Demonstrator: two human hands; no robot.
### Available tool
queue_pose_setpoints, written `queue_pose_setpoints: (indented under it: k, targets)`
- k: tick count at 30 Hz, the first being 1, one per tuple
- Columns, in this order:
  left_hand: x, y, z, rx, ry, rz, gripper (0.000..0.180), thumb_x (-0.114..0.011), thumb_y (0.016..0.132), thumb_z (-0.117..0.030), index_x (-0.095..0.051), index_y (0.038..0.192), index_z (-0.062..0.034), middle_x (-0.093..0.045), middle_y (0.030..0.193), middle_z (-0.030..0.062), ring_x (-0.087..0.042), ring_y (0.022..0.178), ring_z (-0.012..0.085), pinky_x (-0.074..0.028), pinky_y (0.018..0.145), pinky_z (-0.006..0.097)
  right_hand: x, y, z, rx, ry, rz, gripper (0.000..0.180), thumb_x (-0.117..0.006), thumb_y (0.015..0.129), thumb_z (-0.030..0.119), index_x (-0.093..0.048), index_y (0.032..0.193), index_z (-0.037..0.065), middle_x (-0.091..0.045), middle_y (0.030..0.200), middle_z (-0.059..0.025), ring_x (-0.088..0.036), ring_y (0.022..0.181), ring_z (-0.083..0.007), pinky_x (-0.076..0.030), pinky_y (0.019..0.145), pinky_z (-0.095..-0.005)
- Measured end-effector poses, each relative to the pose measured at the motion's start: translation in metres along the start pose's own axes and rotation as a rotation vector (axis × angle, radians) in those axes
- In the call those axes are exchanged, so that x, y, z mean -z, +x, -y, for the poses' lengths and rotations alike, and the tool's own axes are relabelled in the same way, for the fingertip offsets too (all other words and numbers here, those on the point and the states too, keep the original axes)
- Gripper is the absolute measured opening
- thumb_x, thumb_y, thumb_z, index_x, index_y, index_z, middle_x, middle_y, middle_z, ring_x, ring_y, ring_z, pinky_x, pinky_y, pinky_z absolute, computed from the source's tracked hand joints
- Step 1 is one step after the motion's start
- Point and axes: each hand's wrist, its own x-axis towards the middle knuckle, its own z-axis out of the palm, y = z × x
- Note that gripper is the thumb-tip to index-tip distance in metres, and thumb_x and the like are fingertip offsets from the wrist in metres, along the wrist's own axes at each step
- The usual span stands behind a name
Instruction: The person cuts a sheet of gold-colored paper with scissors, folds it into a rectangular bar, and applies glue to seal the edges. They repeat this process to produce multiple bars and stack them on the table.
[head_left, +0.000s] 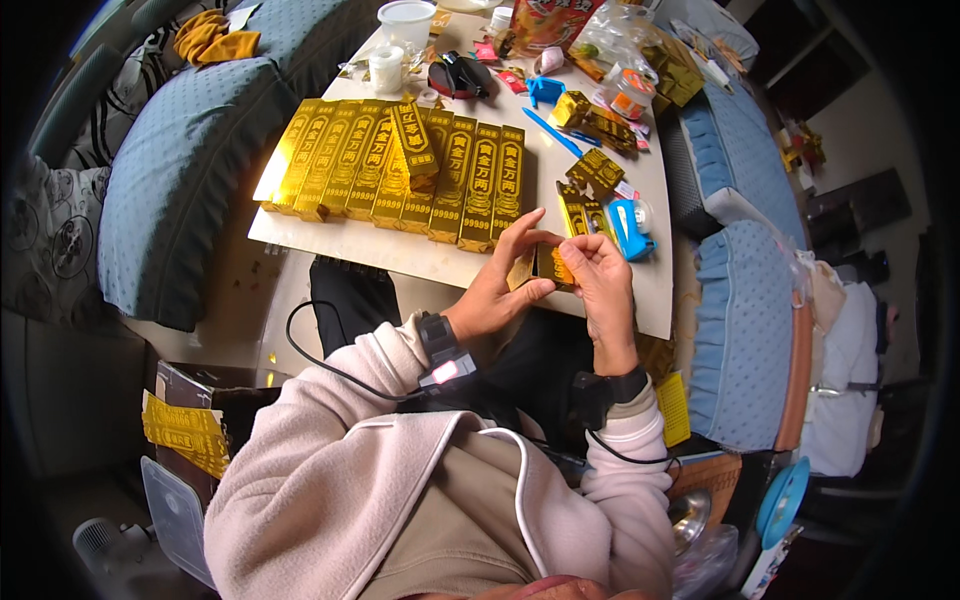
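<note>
Near the table's front edge, a small gold cardboard box (pixel 553 264) is held between both my hands. My left hand (pixel 500 285) grips its left side, thumb below and fingers curled over the top. On its right, my right hand (pixel 602 285) pinches the box with thumb and forefinger; part of it is hidden behind these fingers. Long gold boxes (pixel 455 185) stand side by side in a row to the left, and one more gold box (pixel 413 140) lies slanted on top. Just beyond my right hand are opened gold packaging (pixel 574 212) and a blue tape dispenser (pixel 630 230).
The white table (pixel 340 236) also bears a blue pen (pixel 552 132), a black-and-red object (pixel 462 76), a white tub (pixel 406 20), clear jars and wrappers. Blue padded seats (pixel 195 190) flank it. A carton (pixel 190 385) with gold sheets stands at lower left.
</note>
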Motion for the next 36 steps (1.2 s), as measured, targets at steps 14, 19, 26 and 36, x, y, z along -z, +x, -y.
queue_pose_setpoints:
  k: [14,19,26,36]
  targets:
    - [-0.001,0.000,0.000,0.054,-0.058,-0.066,0.066,-0.082,0.087,-0.009,-0.049,0.144,-0.0025,-0.058,0.138,0.0112,-0.054,0.133,0.0227,-0.040,0.114,0.036,-0.008,-0.002,-0.019,0.098,0.086,-0.142,0.017,-0.069,0.102,0.017,-0.060,0.106,0.004,-0.066,0.095,-0.0019,-0.062,0.080,-0.0061,-0.050,0.066,-0.0186]
    - [0.000,-0.001,0.001,0.095,-0.092,-0.062,0.060,-0.082,0.088,-0.010,-0.052,0.139,-0.0018,-0.059,0.136,0.0100,-0.054,0.132,0.0211,-0.041,0.113,0.035,-0.009,-0.001,-0.019,0.122,0.031,-0.141,0.016,-0.070,0.101,0.017,-0.061,0.104,0.004,-0.065,0.095,-0.0016,-0.060,0.080,-0.0058,-0.049,0.069,-0.0191]
    - [-0.001,-0.001,0.002,0.086,-0.103,-0.079,0.060,-0.082,0.088,-0.010,-0.052,0.139,-0.0021,-0.059,0.136,0.0101,-0.054,0.132,0.0211,-0.040,0.114,0.035,-0.014,-0.001,-0.019,0.161,0.007,-0.177,0.015,-0.069,0.101,0.014,-0.060,0.100,0.002,-0.063,0.093,-0.0010,-0.056,0.083,-0.0056,-0.047,0.075,-0.0209]
    - [-0.002,-0.001,0.001,0.109,-0.109,-0.094,0.060,-0.084,0.087,-0.012,-0.053,0.138,-0.0015,-0.058,0.137,0.0101,-0.053,0.133,0.0210,-0.038,0.116,0.036,-0.019,-0.001,-0.022,0.229,-0.029,-0.166,0.015,-0.068,0.102,0.014,-0.059,0.101,0.003,-0.059,0.091,0.0005,-0.053,0.080,-0.0052,-0.046,0.073,-0.0212]
